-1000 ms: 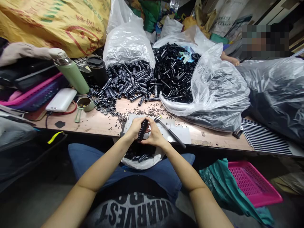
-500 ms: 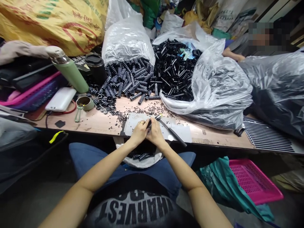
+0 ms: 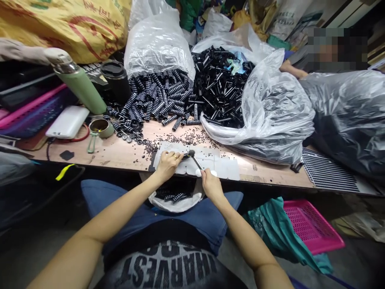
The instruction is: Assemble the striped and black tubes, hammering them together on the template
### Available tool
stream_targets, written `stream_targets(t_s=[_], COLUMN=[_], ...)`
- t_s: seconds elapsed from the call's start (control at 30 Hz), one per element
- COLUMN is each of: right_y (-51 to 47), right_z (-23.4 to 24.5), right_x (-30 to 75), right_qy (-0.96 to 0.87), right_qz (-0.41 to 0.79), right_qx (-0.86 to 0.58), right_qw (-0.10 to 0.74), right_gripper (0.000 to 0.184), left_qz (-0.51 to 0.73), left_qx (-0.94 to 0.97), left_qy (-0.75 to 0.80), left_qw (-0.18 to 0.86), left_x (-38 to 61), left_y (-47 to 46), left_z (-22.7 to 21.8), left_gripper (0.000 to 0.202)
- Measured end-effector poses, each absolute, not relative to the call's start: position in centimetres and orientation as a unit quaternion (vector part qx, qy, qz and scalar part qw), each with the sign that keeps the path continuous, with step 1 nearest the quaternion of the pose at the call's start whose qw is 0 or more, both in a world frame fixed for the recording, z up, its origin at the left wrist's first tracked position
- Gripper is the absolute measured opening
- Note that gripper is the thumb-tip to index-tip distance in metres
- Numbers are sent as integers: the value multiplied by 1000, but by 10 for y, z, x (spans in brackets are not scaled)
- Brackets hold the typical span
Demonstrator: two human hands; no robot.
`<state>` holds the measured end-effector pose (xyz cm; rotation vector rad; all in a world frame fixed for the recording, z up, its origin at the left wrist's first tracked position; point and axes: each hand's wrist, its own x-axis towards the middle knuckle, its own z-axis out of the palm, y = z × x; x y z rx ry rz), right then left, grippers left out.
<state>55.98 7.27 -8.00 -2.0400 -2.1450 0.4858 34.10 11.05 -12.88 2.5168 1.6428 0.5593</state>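
Note:
In my right hand (image 3: 212, 185) is the handle of a small hammer (image 3: 197, 163), its head over the grey-white sheet (image 3: 222, 162) at the table's front edge. My left hand (image 3: 168, 164), a ring on one finger, rests on the same sheet, closed on a small black part (image 3: 185, 155) that is mostly hidden by the fingers. The hammer head is right at the part's end; whether they touch I cannot tell. Tiny dark pieces (image 3: 192, 137) lie scattered just beyond the hands. Below the table edge, an open white bag (image 3: 180, 206) in my lap holds ribbed black pieces.
Ribbed black-and-white pieces (image 3: 162, 96) spill from a plastic bag at the back. Beside them, a large clear bag (image 3: 276, 116) holds black parts (image 3: 221, 86). A green flask (image 3: 80, 86), black cup (image 3: 116, 80) and white power bank (image 3: 67, 122) stand left. Another person's arm (image 3: 293, 70) shows at back right.
My right hand has left the black part and taken up the hammer from the sheet, swinging its head over to the part. My left hand has shifted slightly left, still holding the part.

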Motion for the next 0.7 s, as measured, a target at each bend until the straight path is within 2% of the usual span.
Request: stream_targets(t_s=[0.07, 0.2, 0.23, 0.37, 0.43, 0.5, 0.63, 0.7], right_y=[69, 61, 59, 58, 60, 60, 56, 55], right_z=[-73, -53, -51, -56, -55, -49, -39, -43], right_x=[554, 537, 531, 511, 508, 509, 509, 504], right_qy=[-715, -733, -748, -797, -795, -790, -764, -776], right_qz=[163, 176, 178, 174, 177, 185, 194, 186], right_qx=[-677, -635, -615, -576, -580, -583, -587, -581], right_qw=[56, 169, 174, 45, 15, 55, 186, 158], right_gripper=[33, 41, 41, 37, 35, 37, 44, 44], left_qz=[171, 165, 161, 158, 169, 179, 183, 176], left_qx=[820, 829, 833, 845, 847, 845, 834, 837], left_qy=[545, 535, 530, 510, 503, 503, 519, 517], left_qw=[31, 11, 12, 16, 19, 27, 37, 38], left_x=[351, 376, 381, 385, 383, 382, 385, 386], left_y=[108, 102, 101, 101, 101, 101, 97, 97], left_z=[-130, -135, -137, -146, -147, -147, -147, -149], left_gripper=[43, 59, 63, 59, 58, 58, 67, 66])
